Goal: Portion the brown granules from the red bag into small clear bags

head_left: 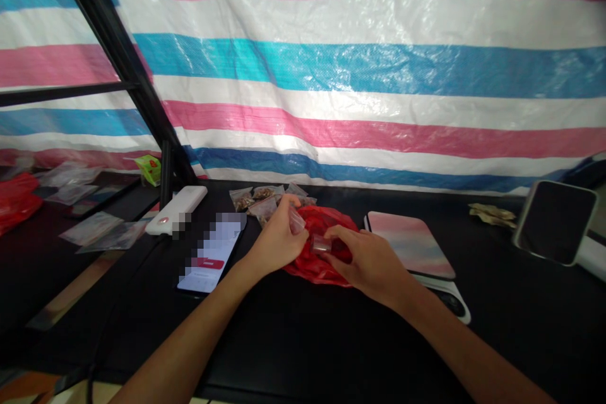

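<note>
My left hand (pixel 279 237) is closed, its fingers pinching a small clear plastic bag (pixel 297 221). Between the thumb and fingers of my right hand (pixel 372 260) is a small, see-through cylindrical container (pixel 320 243); what it holds cannot be made out. Both hands are over a crumpled red plastic bag (pixel 326 271), which lies spread on the black table. Just behind my left hand, several small zip bags (pixel 265 193) with brownish contents lie together.
A lit phone (pixel 212 255) and a white power bank (pixel 177 209) lie to the left, near a black metal post (pixel 165 170). On the right are a pastel-coloured flat pad (pixel 409 243) over a white device (pixel 457 303), a crumpled paper (pixel 492 214) and an upright dark-screened device (pixel 555 222).
</note>
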Motion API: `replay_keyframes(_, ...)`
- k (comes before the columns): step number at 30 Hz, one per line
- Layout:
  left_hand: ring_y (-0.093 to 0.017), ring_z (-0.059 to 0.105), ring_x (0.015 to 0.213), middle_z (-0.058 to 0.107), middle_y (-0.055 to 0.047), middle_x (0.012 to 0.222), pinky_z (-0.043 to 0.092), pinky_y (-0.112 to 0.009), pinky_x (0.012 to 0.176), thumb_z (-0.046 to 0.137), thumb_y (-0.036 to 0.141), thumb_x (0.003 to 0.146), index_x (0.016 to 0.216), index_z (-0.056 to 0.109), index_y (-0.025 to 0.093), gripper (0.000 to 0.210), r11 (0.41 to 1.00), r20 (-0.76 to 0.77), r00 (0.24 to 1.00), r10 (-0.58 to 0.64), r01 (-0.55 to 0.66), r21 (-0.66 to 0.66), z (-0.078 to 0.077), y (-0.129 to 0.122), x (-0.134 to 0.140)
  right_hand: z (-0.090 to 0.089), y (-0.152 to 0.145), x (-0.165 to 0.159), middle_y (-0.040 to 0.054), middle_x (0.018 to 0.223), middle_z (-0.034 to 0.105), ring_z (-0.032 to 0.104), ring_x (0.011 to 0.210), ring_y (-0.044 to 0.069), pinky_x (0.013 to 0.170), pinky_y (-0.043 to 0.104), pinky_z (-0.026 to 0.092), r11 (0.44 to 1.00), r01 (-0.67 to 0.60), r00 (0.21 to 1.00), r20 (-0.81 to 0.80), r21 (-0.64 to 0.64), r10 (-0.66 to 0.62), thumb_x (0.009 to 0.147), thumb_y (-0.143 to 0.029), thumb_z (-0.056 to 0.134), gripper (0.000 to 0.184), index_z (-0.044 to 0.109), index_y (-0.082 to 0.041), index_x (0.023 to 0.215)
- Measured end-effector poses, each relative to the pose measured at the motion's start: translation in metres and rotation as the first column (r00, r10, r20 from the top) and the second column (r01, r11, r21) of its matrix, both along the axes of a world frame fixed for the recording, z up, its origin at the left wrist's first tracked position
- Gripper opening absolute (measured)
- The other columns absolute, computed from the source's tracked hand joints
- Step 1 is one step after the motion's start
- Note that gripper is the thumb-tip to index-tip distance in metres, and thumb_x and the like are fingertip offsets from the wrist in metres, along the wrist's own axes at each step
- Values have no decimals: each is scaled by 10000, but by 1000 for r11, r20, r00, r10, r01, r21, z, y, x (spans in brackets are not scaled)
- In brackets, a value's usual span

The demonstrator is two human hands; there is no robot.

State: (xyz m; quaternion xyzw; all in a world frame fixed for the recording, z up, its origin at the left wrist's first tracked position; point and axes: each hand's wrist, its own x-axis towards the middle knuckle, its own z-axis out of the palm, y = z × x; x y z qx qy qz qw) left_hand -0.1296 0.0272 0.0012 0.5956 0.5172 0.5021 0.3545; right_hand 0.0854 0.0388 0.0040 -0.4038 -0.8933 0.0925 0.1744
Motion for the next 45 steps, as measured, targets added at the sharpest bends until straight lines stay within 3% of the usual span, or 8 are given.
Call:
replay_keyframes(3, -105, 514, 579, 574, 58, 760, 387, -209, 548, 699, 191, 785, 1211, 516, 211, 464, 999, -194, 981, -27, 21, -35, 5, -6, -5, -1, 0, 0, 20, 1036, 793, 728, 861, 235, 719, 322, 450, 999, 37, 999, 22, 32, -38, 929, -335, 688, 192, 654, -262, 1103)
replay_keyframes(6, -123, 548, 539, 595, 63, 696, 364, -205, 496, 685, 174, 787, 1292, 495, 211, 541, 981, -210, 965, -156, 127, -145, 7, -8, -10, -3, 1, 0, 25, 1013, 793, 722, 835, 235, 704, 322, 437, 996, 54, 998, 40, 66, -57, 930, -350, 683, 179, 651, -258, 1079)
replay_keyframes(18, -66, 538, 531, 619, 62, 804, 435, -163, 500, 579, -1, 622, 1260, 505, 231, 683, 970, 237, 960, -146, 186, -156, -5, 2, 0, 0, 2, 0, 14, 1030, 800, 731, 851, 241, 706, 322, 435, 996, 66, 997, 41, 51, -68, 918, -326, 696, 193, 641, -269, 1094)
replay_keyframes(26, -63, 510, 531, 597, 69, 792, 394, -155, 478, 578, -9, 596, 1246, 497, 239, 700, 968, 288, 940, -184, 224, -115, -12, 8, 0, -3, 0, -1, 15, 828, 752, 689, 725, 234, 611, 314, 342, 990, 117, 991, 49, 82, -121, 924, -345, 645, 118, 618, -262, 1003)
replay_keyframes(31, -91, 593, 660, 642, 30, 906, 491, -197, 597, 608, 3, 614, 1203, 509, 218, 635, 970, 309, 936, -167, 212, -117, -11, 9, 1, -3, 1, -1, 8, 825, 742, 679, 742, 235, 635, 318, 351, 990, 126, 992, 14, 61, -127, 912, -330, 647, 127, 620, -269, 1020)
replay_keyframes(37, -125, 645, 761, 661, 8, 996, 521, -256, 716, 664, 76, 747, 1319, 380, 255, 664, 994, 214, 971, -109, 102, 45, -19, 11, 2, -2, 3, -2, 3, 959, 764, 700, 834, 241, 727, 342, 443, 987, 150, 976, -150, -57, -157, 897, -306, 646, 164, 604, -275, 1053)
replay_keyframes(41, -118, 580, 652, 629, 46, 849, 437, -243, 639, 654, 88, 793, 1256, 400, 261, 555, 997, -42, 999, 14, -11, 72, -27, 11, -3, 2, 3, -3, 16, 1014, 750, 699, 914, 237, 808, 363, 497, 990, 112, 929, -345, -80, -133, 926, -283, 618, 153, 584, -275, 1076)
replay_keyframes(45, -141, 582, 669, 629, 46, 819, 402, -259, 628, 635, 115, 828, 1165, 476, 260, 399, 998, -253, 967, 1, 13, 54, -26, 6, -2, 2, 1, -2, 27, 1062, 743, 697, 938, 234, 865, 387, 531, 998, 57, 898, -435, -36, -67, 943, -268, 631, 205, 602, -280, 1146)
